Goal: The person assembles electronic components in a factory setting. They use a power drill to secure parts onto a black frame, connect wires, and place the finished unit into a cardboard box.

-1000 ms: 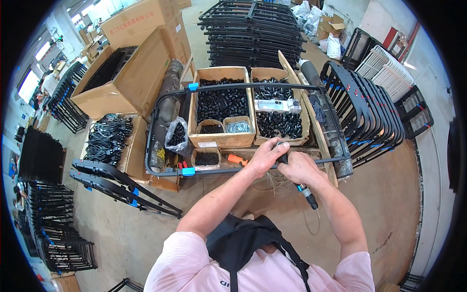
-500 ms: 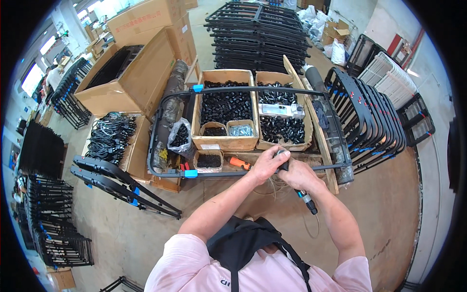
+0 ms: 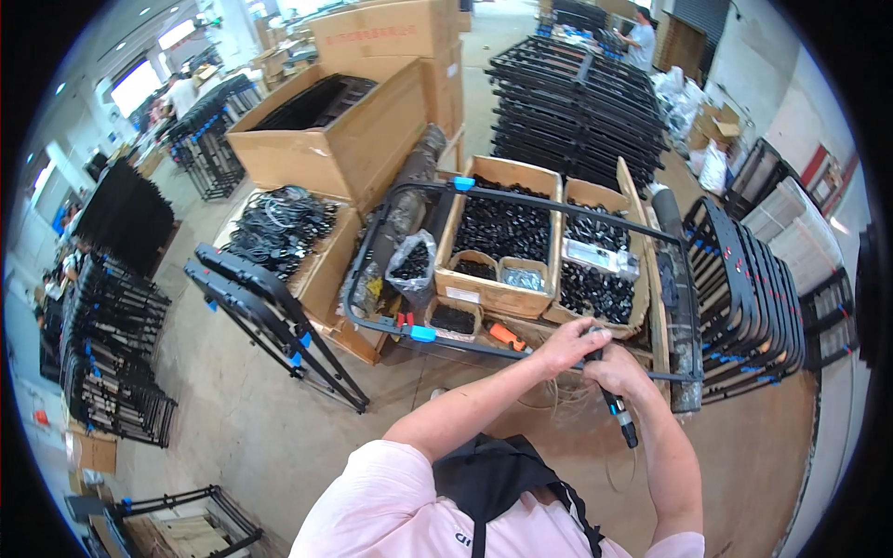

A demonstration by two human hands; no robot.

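Note:
A black rounded-corner tube frame (image 3: pixel 614 221) with blue clips lies across the open cartons in front of me. At its near bar, toward the right, my two hands meet. My left hand (image 3: pixel 564 348) is closed, thumb and fingers round a small black part (image 3: pixel 595 340); its exact kind is hidden by the fingers. Close beside it, my right hand (image 3: pixel 618 370) is wrapped round a slim power screwdriver (image 3: pixel 618 406), whose black end points back toward me with a thin cord hanging from it. An orange-handled tool (image 3: pixel 507 336) lies left of my hands.
Cartons of black fittings (image 3: pixel 507 223) and a clear bag (image 3: pixel 409 263) sit under the frame. Cables (image 3: pixel 284 228) fill a carton to the left. Folded frames (image 3: pixel 279 316) lean near left; more stand at right (image 3: pixel 744 288). Stacked frames (image 3: pixel 577 102) and a person (image 3: pixel 642 40) are farther back.
The view has turned left, so the scene sits farther right and lower. Both hands stay together at the near bar, with the screwdriver still in my right hand.

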